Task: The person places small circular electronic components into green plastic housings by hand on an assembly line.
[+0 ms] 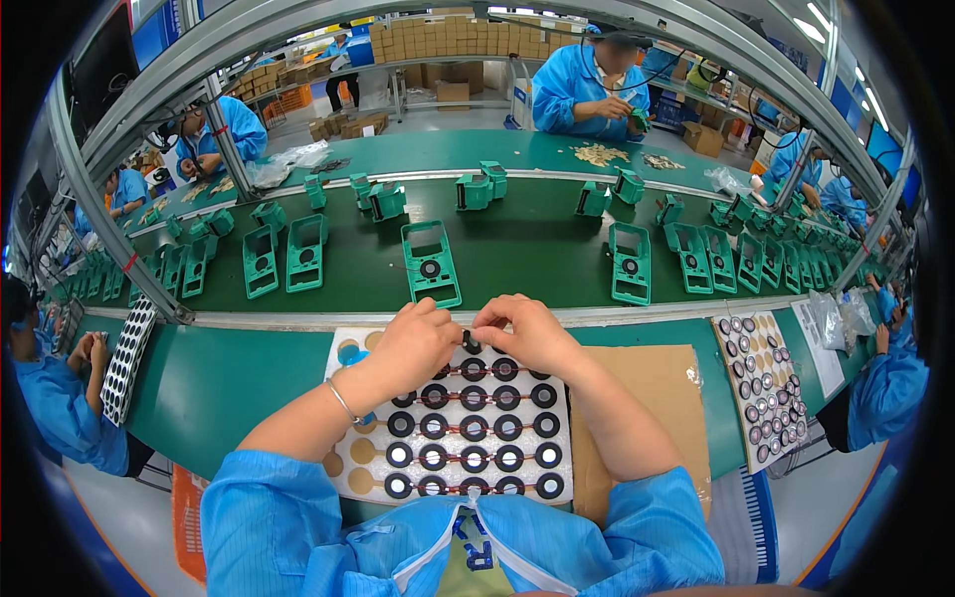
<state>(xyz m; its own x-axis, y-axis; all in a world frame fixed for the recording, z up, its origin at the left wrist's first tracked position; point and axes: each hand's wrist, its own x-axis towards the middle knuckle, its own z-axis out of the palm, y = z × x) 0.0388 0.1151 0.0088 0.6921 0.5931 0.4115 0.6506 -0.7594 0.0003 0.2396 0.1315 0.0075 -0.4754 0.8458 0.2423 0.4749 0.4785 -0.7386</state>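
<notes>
A black round part (472, 344) is at the far edge of the white tray (381, 470). The right hand (527, 333) pinches it; the left hand (420, 343) is bent beside it, its grip indeterminable. Cardboard (647, 428) is right of the tray, a green casing (430, 253) beyond.

Two bare hands: one left hand (418, 343), one right hand (532, 333). One metal bracelet (341, 400). One white foam tray (381, 438), its four nearest rows carrying five round black speakers (475, 428) each, twenty together; rows beyond are partly covered and uncountable. One cardboard sheet (671, 388). Two crates: one orange crate (187, 522), one blue crate (743, 517). At least seven other people (597, 90). Green housings (445, 276) overlap too much to count.
</notes>
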